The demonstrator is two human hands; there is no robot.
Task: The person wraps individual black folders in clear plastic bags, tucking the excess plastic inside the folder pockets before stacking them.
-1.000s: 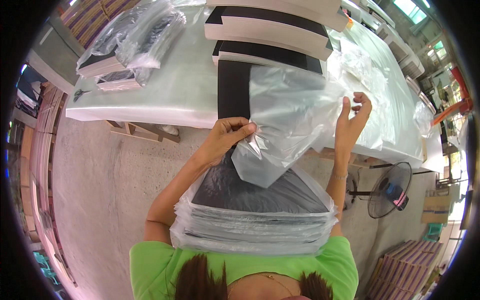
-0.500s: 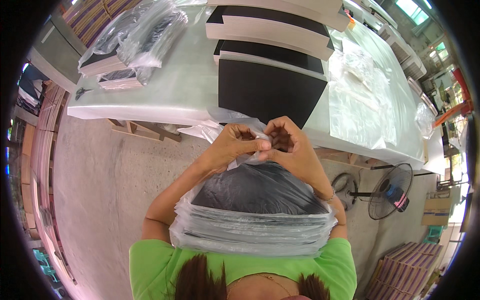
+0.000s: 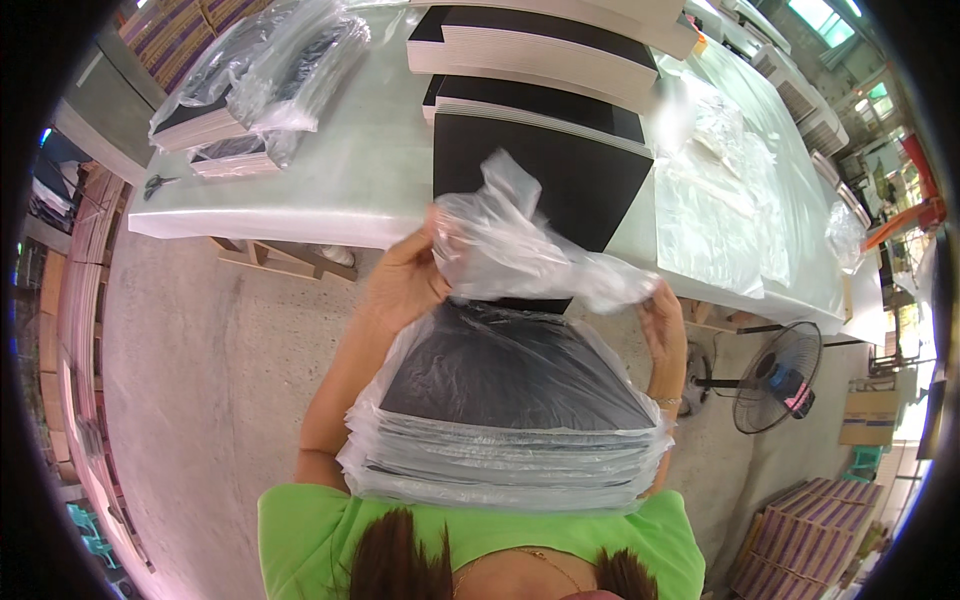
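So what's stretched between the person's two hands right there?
In the head view, the gathered neck of the clear plastic bag runs from the left hand to the right hand, above the bagged stack of black sheets.

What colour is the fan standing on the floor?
The fan is black, with a pink patch at its middle; the head view shows it.

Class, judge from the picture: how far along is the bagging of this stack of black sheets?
Done: the black sheet stack sits inside the clear bag. In hand: left hand and right hand grip the bunched bag mouth. Left: no knot visible.
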